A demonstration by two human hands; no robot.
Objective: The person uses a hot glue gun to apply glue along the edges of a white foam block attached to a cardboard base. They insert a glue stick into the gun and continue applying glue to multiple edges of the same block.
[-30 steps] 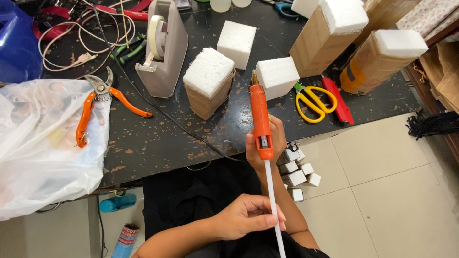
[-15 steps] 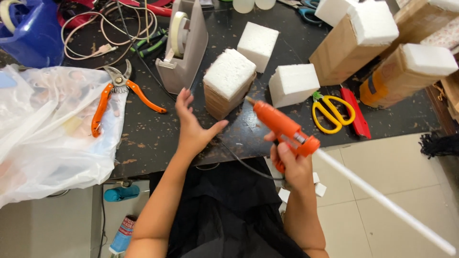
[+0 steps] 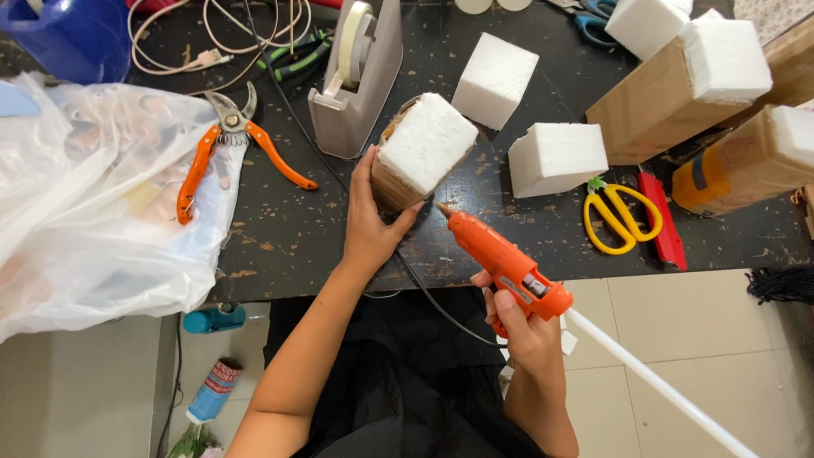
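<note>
Now, the lines as they stand:

Change: the left hand [image 3: 369, 222], which half a second ago hovered spread above the table [image 3: 339, 246], has closed around the side of the cardboard-wrapped foam block [image 3: 421, 151]; the hot glue gun [image 3: 502, 261] has swung down so its nozzle sits just beside the block's lower corner.
Left hand: fingers and thumb clasp the block's near face, steadying it upright on the table.
Right hand [image 3: 521, 326]: wrapped round the gun's grip, finger on the trigger, a long white glue stick [image 3: 653, 382] trailing out behind.
Meaning: by my judgement the block is braced and the nozzle lined up for glue along the cardboard edge.
Around: a grey tape dispenser [image 3: 356, 80] touching the block's far side; two bare white foam cubes [image 3: 494, 78] near; yellow scissors [image 3: 617, 219] and a red utility knife [image 3: 661, 222] to the right; orange pruning shears [image 3: 227, 144] and a clear plastic bag [image 3: 93, 212] to the left.
In the way: the gun's black cord [image 3: 432, 297] runs under the left wrist; the dispenser crowds the block.
</note>
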